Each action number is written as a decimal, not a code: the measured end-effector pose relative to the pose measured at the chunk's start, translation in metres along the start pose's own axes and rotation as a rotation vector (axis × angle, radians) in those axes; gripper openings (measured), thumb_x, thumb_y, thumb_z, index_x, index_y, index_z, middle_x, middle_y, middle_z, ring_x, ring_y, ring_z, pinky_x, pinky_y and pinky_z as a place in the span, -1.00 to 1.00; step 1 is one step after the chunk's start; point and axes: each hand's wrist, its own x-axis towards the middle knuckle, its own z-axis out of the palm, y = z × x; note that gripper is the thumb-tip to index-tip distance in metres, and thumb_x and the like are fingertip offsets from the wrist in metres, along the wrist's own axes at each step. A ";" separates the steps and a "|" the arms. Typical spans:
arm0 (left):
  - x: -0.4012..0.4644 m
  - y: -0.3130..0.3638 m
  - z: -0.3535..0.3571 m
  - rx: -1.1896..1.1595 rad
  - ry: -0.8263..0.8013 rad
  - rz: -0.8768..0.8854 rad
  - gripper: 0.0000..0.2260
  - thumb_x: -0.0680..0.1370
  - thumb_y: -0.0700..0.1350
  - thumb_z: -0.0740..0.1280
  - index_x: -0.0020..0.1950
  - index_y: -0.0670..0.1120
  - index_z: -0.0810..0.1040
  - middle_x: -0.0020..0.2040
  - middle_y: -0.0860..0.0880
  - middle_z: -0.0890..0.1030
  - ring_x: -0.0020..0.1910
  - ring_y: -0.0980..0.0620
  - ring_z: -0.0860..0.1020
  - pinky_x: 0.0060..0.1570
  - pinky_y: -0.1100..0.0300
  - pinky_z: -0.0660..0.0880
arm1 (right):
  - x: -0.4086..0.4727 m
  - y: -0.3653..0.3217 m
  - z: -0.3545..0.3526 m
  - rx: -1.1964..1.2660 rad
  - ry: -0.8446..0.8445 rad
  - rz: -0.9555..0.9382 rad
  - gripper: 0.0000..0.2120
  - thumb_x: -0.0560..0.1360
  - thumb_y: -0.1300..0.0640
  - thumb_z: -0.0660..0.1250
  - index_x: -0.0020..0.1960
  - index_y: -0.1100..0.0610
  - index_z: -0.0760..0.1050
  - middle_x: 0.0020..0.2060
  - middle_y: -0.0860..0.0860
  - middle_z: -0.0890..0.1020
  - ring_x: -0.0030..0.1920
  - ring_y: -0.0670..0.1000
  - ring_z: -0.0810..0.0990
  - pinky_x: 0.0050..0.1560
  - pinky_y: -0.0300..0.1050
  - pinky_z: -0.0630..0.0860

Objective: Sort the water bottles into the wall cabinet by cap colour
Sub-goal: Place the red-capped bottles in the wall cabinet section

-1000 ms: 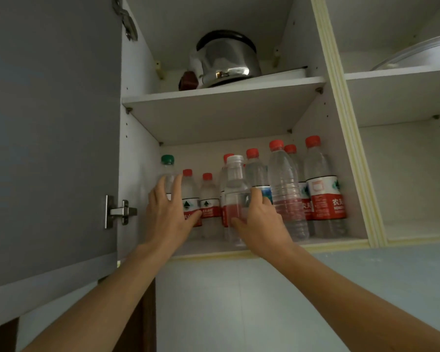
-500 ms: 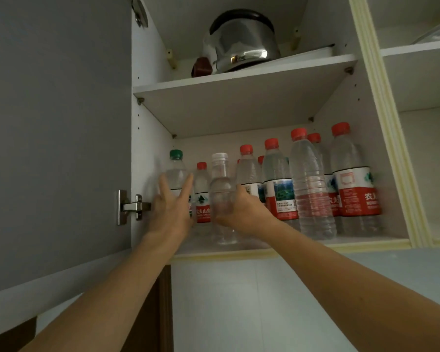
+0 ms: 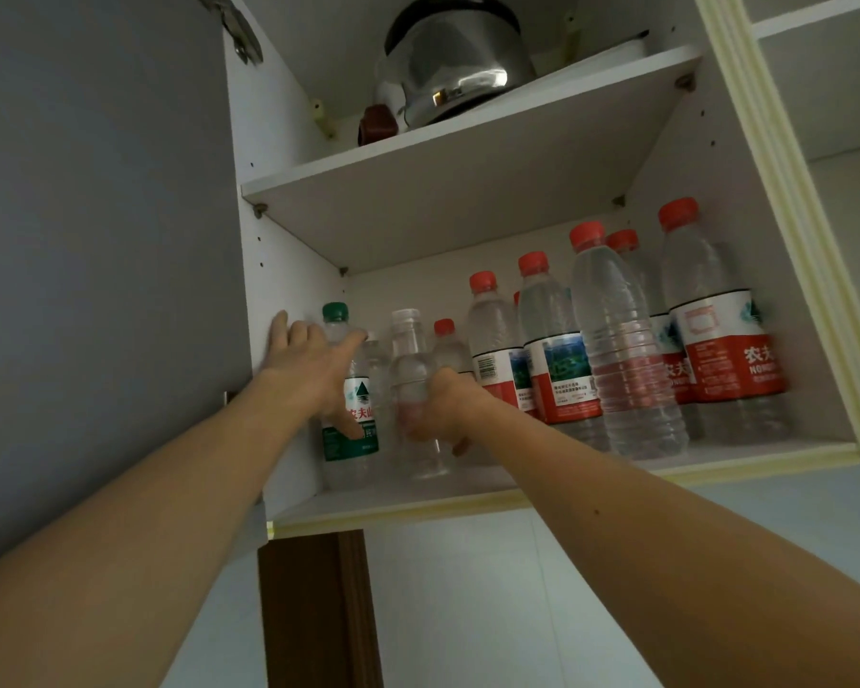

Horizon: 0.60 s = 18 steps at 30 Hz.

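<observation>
I see the clear-capped bottle [image 3: 413, 389] standing on the cabinet's lower shelf [image 3: 467, 499], my right hand [image 3: 448, 409] clenched around it. My left hand [image 3: 314, 369] lies spread against the green-capped bottle [image 3: 351, 414]; red-capped bottles [image 3: 616, 350] stand rightward.

The wall cabinet [image 3: 472, 156] is white inside with a cream-yellow front edge; its open door [image 3: 95, 240] is grey. One bottle [image 3: 348, 414] has a green cap and a green-and-white label. Another bottle [image 3: 413, 389] has a clear cap. The other bottles [image 3: 721, 335] carry red caps and red-and-white labels. A pot [image 3: 455, 77] above is shiny silver with a black lid.
</observation>
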 end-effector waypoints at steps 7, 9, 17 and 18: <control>0.001 0.003 0.007 0.083 0.036 0.024 0.20 0.16 0.50 0.47 0.60 0.14 -0.09 0.52 -0.30 0.26 0.54 -0.28 0.14 0.49 -0.28 -0.25 | 0.013 0.000 0.011 -0.111 0.022 -0.039 -0.72 0.58 0.09 0.41 0.19 0.23 0.48 0.03 0.13 0.57 0.02 0.11 0.59 0.16 0.05 0.62; 0.001 0.004 0.008 0.106 0.039 0.022 0.19 0.18 0.48 0.48 0.60 0.13 -0.09 0.53 -0.30 0.24 0.54 -0.28 0.14 0.49 -0.29 -0.24 | 0.017 0.000 0.012 -0.097 0.007 -0.033 -0.69 0.56 0.10 0.42 0.20 0.24 0.48 0.01 0.12 0.55 0.01 0.10 0.58 0.14 0.06 0.63; 0.000 0.004 0.011 0.168 0.051 0.022 0.18 0.25 0.46 0.46 0.62 0.04 -0.14 0.53 -0.31 0.22 0.55 -0.30 0.13 0.52 -0.30 -0.19 | 0.025 0.002 0.024 -0.136 -0.039 -0.111 -0.72 0.58 0.04 0.40 0.23 0.14 0.53 0.04 0.11 0.61 -0.03 0.07 0.63 -0.13 -0.11 0.62; -0.001 0.004 0.012 0.183 0.053 0.021 0.19 0.26 0.45 0.46 0.62 0.03 -0.15 0.54 -0.31 0.21 0.55 -0.30 0.12 0.52 -0.30 -0.18 | 0.025 0.003 0.025 -0.137 -0.035 -0.133 -0.75 0.58 0.06 0.39 0.20 0.14 0.54 0.01 0.11 0.61 -0.04 0.07 0.63 -0.12 -0.11 0.62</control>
